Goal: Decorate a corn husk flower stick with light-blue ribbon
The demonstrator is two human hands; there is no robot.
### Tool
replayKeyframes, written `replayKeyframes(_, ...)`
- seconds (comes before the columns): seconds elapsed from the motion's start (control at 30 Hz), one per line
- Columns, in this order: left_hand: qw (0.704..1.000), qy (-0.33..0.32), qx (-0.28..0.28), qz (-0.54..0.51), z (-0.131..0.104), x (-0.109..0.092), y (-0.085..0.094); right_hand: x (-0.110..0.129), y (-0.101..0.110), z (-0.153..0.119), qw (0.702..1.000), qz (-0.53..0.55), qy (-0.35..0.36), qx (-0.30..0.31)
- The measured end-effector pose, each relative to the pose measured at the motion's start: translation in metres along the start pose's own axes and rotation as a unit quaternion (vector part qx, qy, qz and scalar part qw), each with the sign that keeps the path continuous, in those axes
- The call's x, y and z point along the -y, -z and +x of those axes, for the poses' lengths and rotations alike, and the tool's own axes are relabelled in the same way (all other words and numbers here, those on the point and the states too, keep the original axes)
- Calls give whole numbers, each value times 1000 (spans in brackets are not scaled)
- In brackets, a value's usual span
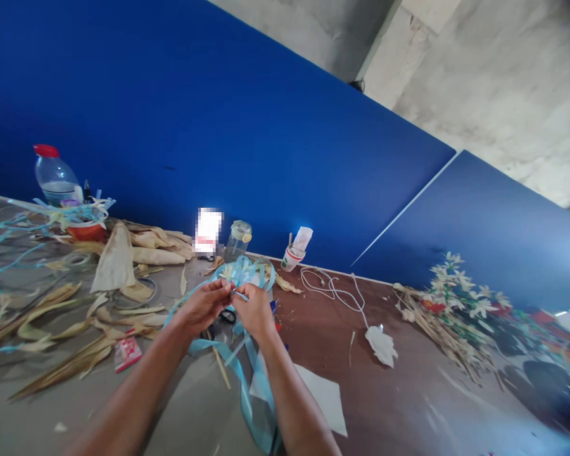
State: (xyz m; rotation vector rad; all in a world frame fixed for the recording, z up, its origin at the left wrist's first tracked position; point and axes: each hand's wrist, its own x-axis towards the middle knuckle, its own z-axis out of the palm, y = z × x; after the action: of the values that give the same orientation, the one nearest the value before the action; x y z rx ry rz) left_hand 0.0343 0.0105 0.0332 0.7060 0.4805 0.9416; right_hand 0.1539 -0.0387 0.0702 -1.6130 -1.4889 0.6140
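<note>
My left hand and my right hand meet above the middle of the table, fingers pinched close together. Between their fingertips runs a light blue ribbon, looped up behind the hands and trailing down past my right wrist. A small pale, flower-like piece shows just beyond the left fingertips; whether the left fingers grip it cannot be made out. Partly hidden under the hands lie black-handled scissors and a thin wooden stick.
Dried husks spread over the left side, beside a pink packet and a red bowl. Behind stand a glass jar and a paper cup. A white cable, white paper and white flowers lie rightward.
</note>
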Motion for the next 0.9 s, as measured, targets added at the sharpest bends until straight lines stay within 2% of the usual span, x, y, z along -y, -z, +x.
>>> replayKeyframes(0.2, 998, 9, -10, 66, -3, -2, 1, -1, -3, -1, 1000, 19, -18, -10)
replayKeyframes(0.37, 986, -35, -55, 153, -2, -3, -4, -9, -5, 3, 994, 98, -43, 8)
replayKeyframes(0.53, 958, -75, -78, 264, -3, -6, -10, -19, -6, 7, 980, 191, -63, 13)
replayKeyframes(0.7, 921, -84, -84, 371, -4, -7, -7, -28, -5, 10, 985, 166, -51, 9)
replayKeyframes(0.9, 905, -75, -70, 412, -2, -5, -2, -30, -5, 11, 983, 174, -44, 24)
